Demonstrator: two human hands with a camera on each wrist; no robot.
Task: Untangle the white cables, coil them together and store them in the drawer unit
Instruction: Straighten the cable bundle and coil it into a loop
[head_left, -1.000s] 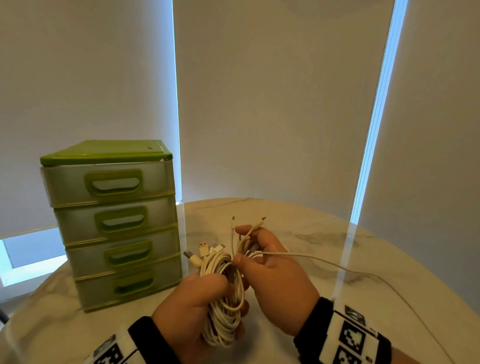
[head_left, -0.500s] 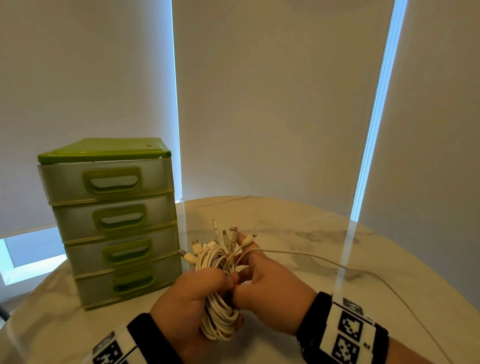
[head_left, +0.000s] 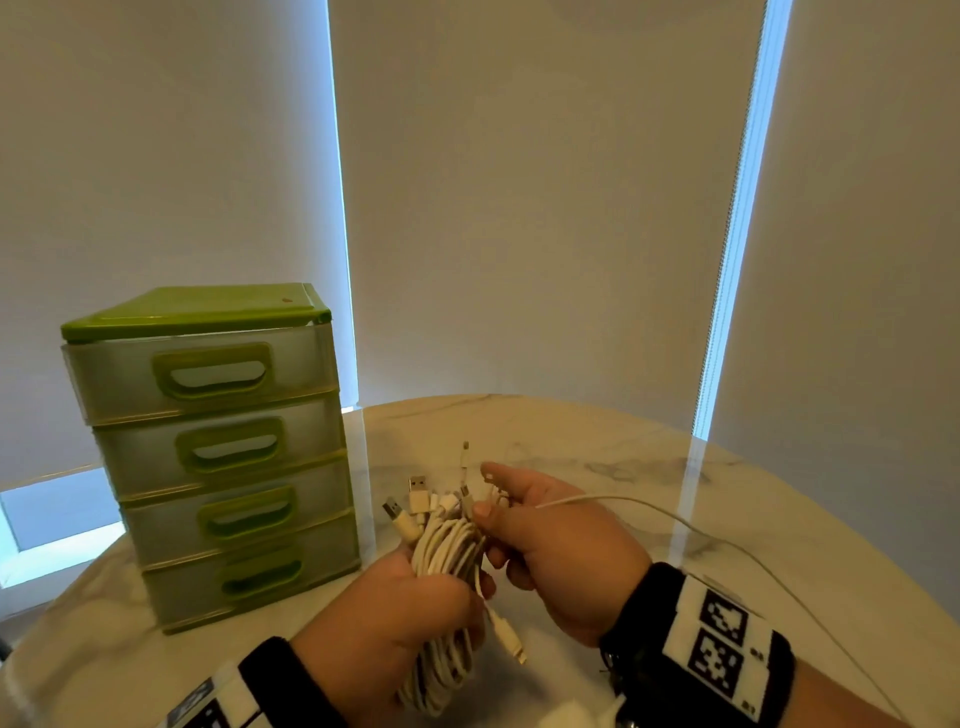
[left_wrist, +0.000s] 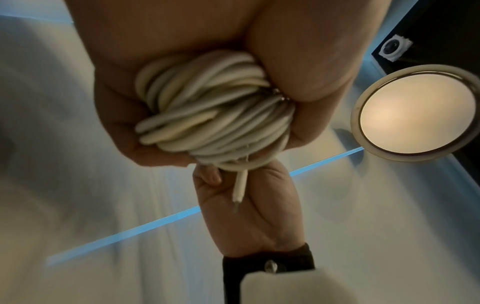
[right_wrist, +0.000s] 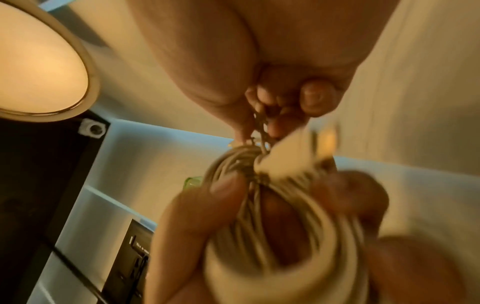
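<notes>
Your left hand (head_left: 400, 613) grips the coiled white cables (head_left: 447, 561); your right hand (head_left: 556, 540) pinches their ends above the pale marble worktop (head_left: 597, 447). Right-wrist view blurred.

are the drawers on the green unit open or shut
All shut. The four drawer fronts of the drawer unit sit flush, none pulled out. The left hand grips the coiled cables.

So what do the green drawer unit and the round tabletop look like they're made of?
The green drawer unit looks plastic: cloudy see-through drawer fronts, an opaque green lid and moulded handles. The round tabletop looks like polished marble or a marble-look surface: pale, grey-veined, reflecting the window light.
</notes>
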